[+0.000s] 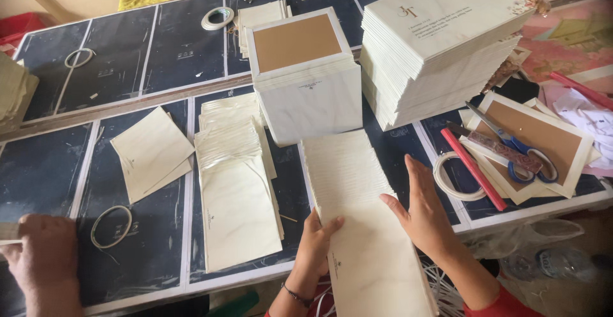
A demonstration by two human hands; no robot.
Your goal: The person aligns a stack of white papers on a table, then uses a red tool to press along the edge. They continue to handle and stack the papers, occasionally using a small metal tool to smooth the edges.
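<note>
A fanned row of cream cards [350, 176] runs from the table's middle toward me. My left hand [317, 247] grips the near end of it at the left edge, thumb on top. My right hand [421, 211] lies flat against the right edge of the same row, fingers pointing up. Both hands hold the row between them near the table's front edge.
Left of the row lies another fanned row of cream cards [236, 183], with loose cards [150, 151] beyond. Tall stacks of cards [437, 42] and boxes [306, 74] stand behind. Blue scissors [517, 154], a red stick [474, 169] and tape rolls [110, 226] lie around. Another person's hand [41, 259] rests at bottom left.
</note>
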